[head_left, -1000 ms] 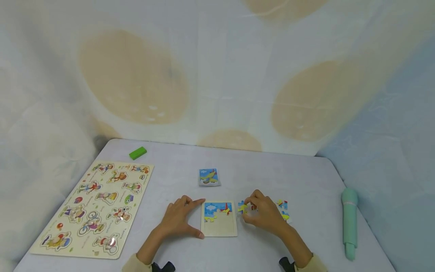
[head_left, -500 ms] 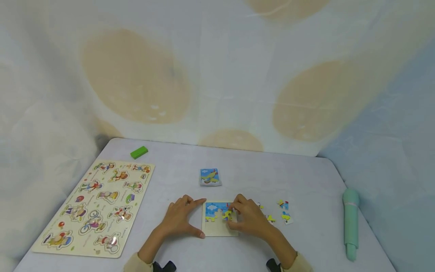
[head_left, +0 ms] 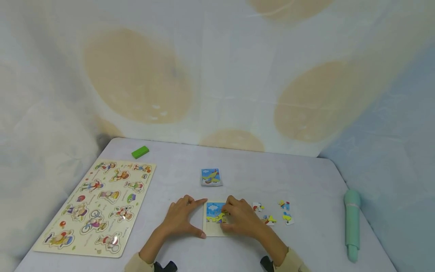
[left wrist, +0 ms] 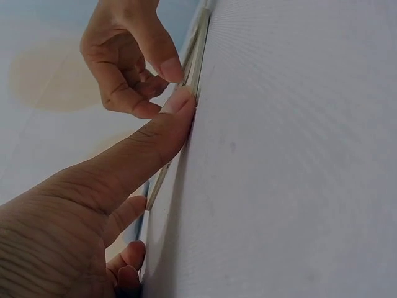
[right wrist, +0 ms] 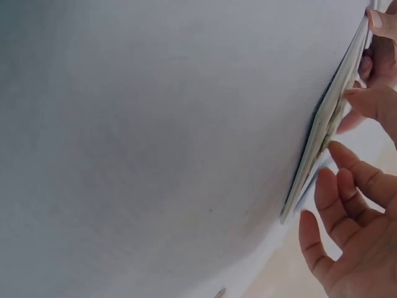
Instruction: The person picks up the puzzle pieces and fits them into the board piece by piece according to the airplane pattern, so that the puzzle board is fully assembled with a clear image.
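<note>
A small square puzzle tray (head_left: 213,229) lies on the table in the head view, its upper part filled with blue and yellow jigsaw pieces. My left hand (head_left: 181,217) rests at its left side, with forefinger and thumb spread along the edge. Over the tray, my right hand (head_left: 242,219) pinches a yellow and blue puzzle piece (head_left: 222,218) between thumb and fingertips, low against the tray's surface. The hand covers the tray's right side. In the right wrist view, the right hand's fingertips (right wrist: 335,148) meet the top of the tray (right wrist: 308,161).
Several loose puzzle pieces (head_left: 269,220) lie right of the tray. A small airplane picture card (head_left: 211,177) sits behind it. A large picture board (head_left: 91,211) covers the table's left, with a green block (head_left: 140,152) beyond. A mint-green tube-shaped object (head_left: 352,224) lies far right.
My right hand has moved left from the loose pieces to the tray, bringing a yellow and blue puzzle piece with it. My left hand stays at the tray's left edge.
</note>
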